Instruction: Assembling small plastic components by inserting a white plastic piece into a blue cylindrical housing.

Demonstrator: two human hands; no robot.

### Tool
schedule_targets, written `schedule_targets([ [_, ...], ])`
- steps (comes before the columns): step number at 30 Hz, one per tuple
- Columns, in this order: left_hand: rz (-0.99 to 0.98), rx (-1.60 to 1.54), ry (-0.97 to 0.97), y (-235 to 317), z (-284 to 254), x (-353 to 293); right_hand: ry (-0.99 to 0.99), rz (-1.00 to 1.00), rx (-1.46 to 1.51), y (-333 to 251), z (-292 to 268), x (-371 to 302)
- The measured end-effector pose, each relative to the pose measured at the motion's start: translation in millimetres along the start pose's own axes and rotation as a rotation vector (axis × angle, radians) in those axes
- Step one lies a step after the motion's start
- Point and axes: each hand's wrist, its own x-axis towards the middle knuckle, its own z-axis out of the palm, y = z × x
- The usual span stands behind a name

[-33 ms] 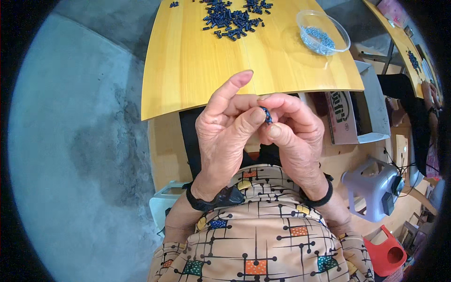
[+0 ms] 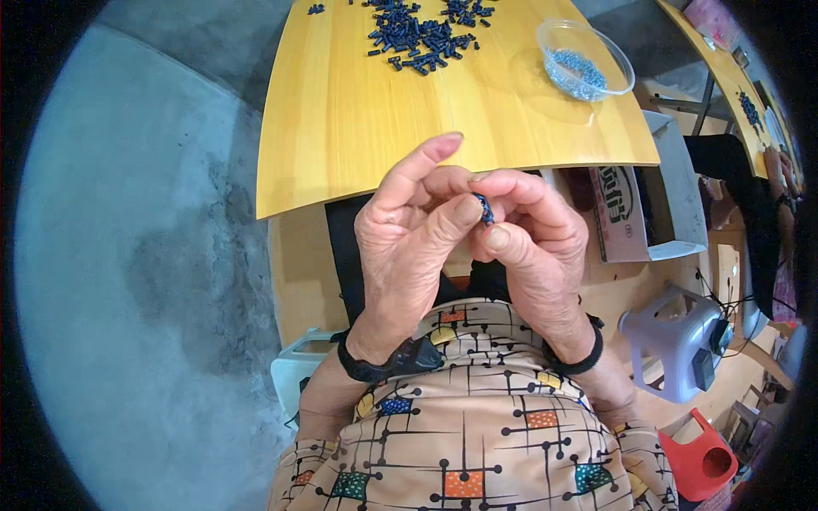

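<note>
Just short of the table's front edge, my two hands meet around one small dark piece [image 2: 485, 209] with a bluish shine. The thumb and fingers of my left hand [image 2: 413, 230] pinch it from the left, the index finger stretched up and away. From the right, the thumb and fingertips of my right hand [image 2: 537, 238] close on it too. Most of the piece is covered by fingertips. A pile of short dark-blue cylindrical pieces [image 2: 417, 38] lies at the far side of the table. A clear round tub [image 2: 620, 72] holds many tiny shiny silvery-blue parts [image 2: 578, 72].
The yellow wooden table [image 2: 341, 128] curves ahead of me. Right of it stands an open cardboard box [image 2: 618, 213]. Farther right are a pale purple stool [image 2: 669, 341], cables and a red stool [image 2: 699, 456]. A co-worker's hand [image 2: 780, 166] is at another table. A pale-green stool [image 2: 290, 375] stands left.
My left index fingertip has dipped slightly. Both hands otherwise keep their place around the small piece.
</note>
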Motion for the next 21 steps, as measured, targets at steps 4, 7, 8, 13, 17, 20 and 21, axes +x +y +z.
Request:
schedule_targets([
  [4, -0.048, -0.009, -0.025, 2.2, -2.6, -3.1, 0.037, -0.009, -0.026, 0.7, -1.0, -0.6],
  [7, -0.066, 0.019, -0.028, 4.4, -2.7, -3.4, 0.058, 0.005, -0.031, -1.0, -0.3, -0.2],
  [8, -0.087, 0.046, -0.061, 5.4, -3.6, -2.4, 0.059, 0.002, -0.036, -1.4, -0.5, -0.1],
  [13, -0.142, 0.030, -0.101, 5.8, -4.7, 3.5, 0.049, 0.014, -0.017, -0.6, -2.1, -0.7],
  [17, -0.206, -0.070, -0.132, 9.0, -4.6, 2.7, 0.040, 0.017, 0.010, 1.4, -2.3, -2.8],
  [20, -0.245, -0.093, -0.157, 6.8, -5.4, 2.1, 0.058, 0.033, 0.068, -4.0, 2.2, -4.6],
  [21, -0.255, -0.088, -0.172, 6.1, -5.3, 1.6, 0.059, 0.033, 0.068, -6.0, 2.8, -5.0],
])
